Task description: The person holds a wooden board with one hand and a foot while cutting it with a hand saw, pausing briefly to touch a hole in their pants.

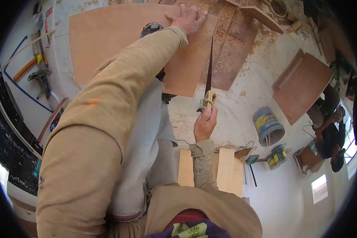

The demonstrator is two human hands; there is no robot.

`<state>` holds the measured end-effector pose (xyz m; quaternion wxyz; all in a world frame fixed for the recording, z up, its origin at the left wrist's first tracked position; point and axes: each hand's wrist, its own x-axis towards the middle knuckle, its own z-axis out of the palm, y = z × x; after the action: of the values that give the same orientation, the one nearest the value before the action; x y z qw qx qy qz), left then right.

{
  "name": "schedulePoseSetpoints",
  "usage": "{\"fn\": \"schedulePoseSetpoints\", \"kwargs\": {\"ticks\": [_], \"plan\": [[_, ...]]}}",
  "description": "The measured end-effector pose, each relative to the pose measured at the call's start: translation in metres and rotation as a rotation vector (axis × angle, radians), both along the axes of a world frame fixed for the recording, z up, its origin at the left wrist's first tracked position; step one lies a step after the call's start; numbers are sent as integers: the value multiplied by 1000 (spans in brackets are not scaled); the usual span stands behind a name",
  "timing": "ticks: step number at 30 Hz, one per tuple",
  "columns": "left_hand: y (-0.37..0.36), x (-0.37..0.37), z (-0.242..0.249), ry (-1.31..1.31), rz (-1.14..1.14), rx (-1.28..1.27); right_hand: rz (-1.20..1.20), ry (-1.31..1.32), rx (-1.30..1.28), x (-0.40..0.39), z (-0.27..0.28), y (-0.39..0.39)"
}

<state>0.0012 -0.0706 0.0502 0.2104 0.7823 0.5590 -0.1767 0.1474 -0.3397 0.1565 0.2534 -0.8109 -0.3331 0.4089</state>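
Note:
My left hand (pixel 189 20) lies with its fingers spread on a large thin brown wooden sheet (pixel 111 39), close to the sheet's far right corner. In my right hand (pixel 205 123) is a handsaw (pixel 209 73), gripped by its yellowish handle, which has a wrapping around it. The dark, narrow saw blade points away from me, its tip right at the sheet's right edge. A dark shoe (pixel 151 28) shows on the sheet beside my left forearm.
Sawdust-strewn dark boards (pixel 236 51) lie right of the sheet. A bucket (pixel 268 126) and a smaller can (pixel 276 157) stand on the tiled floor. Another person (pixel 328 131) is at the far right near a brown panel (pixel 301 87). A hammer (pixel 27 67) lies among tools at left.

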Motion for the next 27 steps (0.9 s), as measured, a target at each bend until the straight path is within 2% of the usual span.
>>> {"fn": "schedulePoseSetpoints", "kwargs": {"ticks": [1,3,4,6,7,9,10,11,12,13,14,16,17,18,20,21,24,25,26,27], "plan": [[4,0,0,8,-6,-64,41,-50,26,-1,7,-3],[9,4,0,17,-14,-129,24,-24,55,-10,-36,78],[12,5,0,20,-8,-133,69,-112,190,-7,-91,118],[9,-1,-11,1,-6,-115,27,-124,258,-11,-133,203],[9,-6,-27,-25,-25,-85,28,-112,242,-14,-133,196],[2,-5,-29,-80,-49,-65,50,-115,209,-9,-119,175],[6,-7,-24,-89,-53,-57,42,-56,230,-7,-97,135],[9,-8,-22,-95,-60,-59,46,-26,154,-3,-76,85],[8,-6,-25,-90,-56,-58,-37,73,22,-10,-20,53],[8,-5,-29,-81,-52,-55,-20,71,-82,0,-8,-1],[7,-5,-35,-67,-47,-51,-20,68,-62,2,-1,-7],[1,-11,-78,-33,-89,101,-31,68,-37,-4,11,-12],[-5,-9,-90,-25,-118,175,8,37,51,-5,-14,18],[-1,-6,-81,-39,-97,96,19,-46,76,-10,-46,64],[5,-3,-41,-60,-35,-60,43,-183,300,-9,-129,146],[4,-4,-28,-75,-46,-43,1,-147,332,-8,-145,178],[-3,-1,-6,-71,-48,-59,51,-158,174,-11,-113,166],[1,2,-6,-20,-41,-90,45,-46,213,-7,-105,137],[6,2,-7,34,-34,-126,71,-109,140,-3,-93,94],[7,3,-4,40,-35,-130,13,-8,18,-8,-44,59]]}}
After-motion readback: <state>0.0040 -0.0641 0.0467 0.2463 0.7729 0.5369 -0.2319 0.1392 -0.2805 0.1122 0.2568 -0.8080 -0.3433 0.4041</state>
